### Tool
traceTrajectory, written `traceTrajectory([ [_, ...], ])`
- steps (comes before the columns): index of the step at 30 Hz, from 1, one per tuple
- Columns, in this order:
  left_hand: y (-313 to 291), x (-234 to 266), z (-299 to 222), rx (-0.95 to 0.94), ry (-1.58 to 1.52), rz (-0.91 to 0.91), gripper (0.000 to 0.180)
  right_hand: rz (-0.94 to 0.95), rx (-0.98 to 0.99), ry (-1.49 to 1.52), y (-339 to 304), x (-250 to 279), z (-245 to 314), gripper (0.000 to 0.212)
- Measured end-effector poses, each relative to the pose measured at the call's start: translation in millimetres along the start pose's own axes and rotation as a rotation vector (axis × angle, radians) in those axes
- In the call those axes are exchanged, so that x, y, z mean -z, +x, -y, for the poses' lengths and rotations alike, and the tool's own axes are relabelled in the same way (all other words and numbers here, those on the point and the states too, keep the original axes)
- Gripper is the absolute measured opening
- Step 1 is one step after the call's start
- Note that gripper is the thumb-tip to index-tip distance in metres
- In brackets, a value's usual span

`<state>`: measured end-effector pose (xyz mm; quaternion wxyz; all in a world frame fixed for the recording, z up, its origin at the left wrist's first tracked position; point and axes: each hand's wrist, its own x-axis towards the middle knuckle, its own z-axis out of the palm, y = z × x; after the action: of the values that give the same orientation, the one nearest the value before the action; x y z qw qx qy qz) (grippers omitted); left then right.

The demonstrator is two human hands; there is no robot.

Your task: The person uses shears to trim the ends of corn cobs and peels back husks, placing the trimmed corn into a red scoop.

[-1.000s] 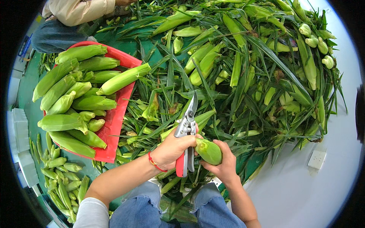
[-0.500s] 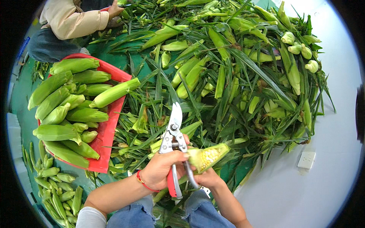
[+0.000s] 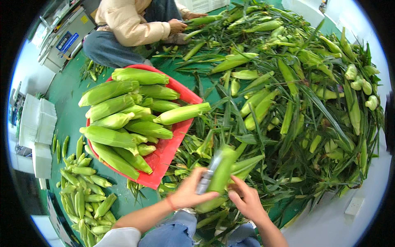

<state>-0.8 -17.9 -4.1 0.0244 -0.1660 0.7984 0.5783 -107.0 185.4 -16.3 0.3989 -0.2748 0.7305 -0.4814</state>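
Observation:
Over my lap, my left hand (image 3: 190, 190) is closed around the pruning shears (image 3: 207, 175), which are smeared by motion. An ear of corn in green husk (image 3: 222, 171) stands tilted upward against the shears, and the left thumb lies across its lower part. My right hand (image 3: 249, 201) is just right of that ear, thumb and fingers apart, fingertips at the ear's edge; whether they touch it is hard to see. To the left, a red bin (image 3: 181, 142) holds several large ears of corn in husk (image 3: 109, 136). One ear (image 3: 183, 114) sticks out over its right rim.
A big heap of corn ears, leaves and husks (image 3: 304, 119) spreads ahead and right. Smaller ears (image 3: 88, 197) lie on the green floor (image 3: 68, 111) at left. A co-worker (image 3: 127, 24) sits at the far left, hands on an ear. A wall socket (image 3: 354, 206) is at right.
The view has swung left, so things sit further right. The ear that showed pale kernels in my right hand is out of sight; a green-husked ear is against the shears. My right fingers have spread.

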Motion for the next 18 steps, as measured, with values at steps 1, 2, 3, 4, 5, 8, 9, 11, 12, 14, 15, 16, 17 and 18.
traceTrajectory([
  [1,-4.3,16.6,-5.2,-0.031,0.124,-0.08,0.069,-0.019,0.11,-0.209,15.9,5.9,0.0,0.063],
  [2,-5.0,32.5,-1.1,-0.046,0.204,-0.156,0.067,-0.098,0.2,-0.314,39.0,7.2,-1.8,0.061],
  [3,-6.3,48.3,2.0,-0.061,0.286,-0.234,0.066,-0.174,0.292,-0.42,63.5,3.5,-2.6,0.059],
  [4,-4.4,60.5,1.1,0.011,0.334,-0.3,0.064,-0.172,0.28,-0.59,84.9,-1.8,-1.3,0.057],
  [5,-2.5,70.6,0.1,0.084,0.387,-0.369,0.062,-0.164,0.267,-0.757,101.0,-9.0,-4.6,0.056],
  [8,8.0,85.1,27.7,-0.038,0.94,-0.375,0.053,0.113,0.165,-1.007,119.7,-20.5,-54.4,0.055],
  [9,7.1,90.9,44.3,-0.03,1.067,-0.329,0.049,0.164,0.131,-1.047,111.0,-26.7,-71.6,0.056],
  [11,5.5,102.6,76.8,-0.023,1.205,-0.304,0.044,0.146,0.105,-0.967,85.9,-36.7,-94.7,0.055],
  [12,4.1,104.8,83.7,-0.013,1.23,-0.315,0.044,0.182,0.056,-0.971,73.4,-37.4,-92.9,0.056],
  [14,8.8,106.4,86.5,0.03,1.215,-0.321,0.045,0.198,-0.007,-0.953,52.4,-31.2,-90.7,0.055],
  [15,9.5,103.3,86.4,0.04,1.213,-0.342,0.047,0.203,-0.041,-0.935,43.0,-29.6,-92.1,0.055],
  [16,9.8,100.4,84.4,0.04,1.209,-0.355,0.048,0.193,-0.041,-0.91,36.2,-27.1,-93.5,0.055],
  [17,13.8,93.5,81.3,0.029,1.192,-0.365,0.048,0.175,-0.054,-0.894,27.6,-18.7,-92.9,0.055],
  [18,13.1,91.1,76.2,0.018,1.168,-0.369,0.048,0.187,-0.04,-0.883,24.5,-13.6,-89.2,0.055],
])
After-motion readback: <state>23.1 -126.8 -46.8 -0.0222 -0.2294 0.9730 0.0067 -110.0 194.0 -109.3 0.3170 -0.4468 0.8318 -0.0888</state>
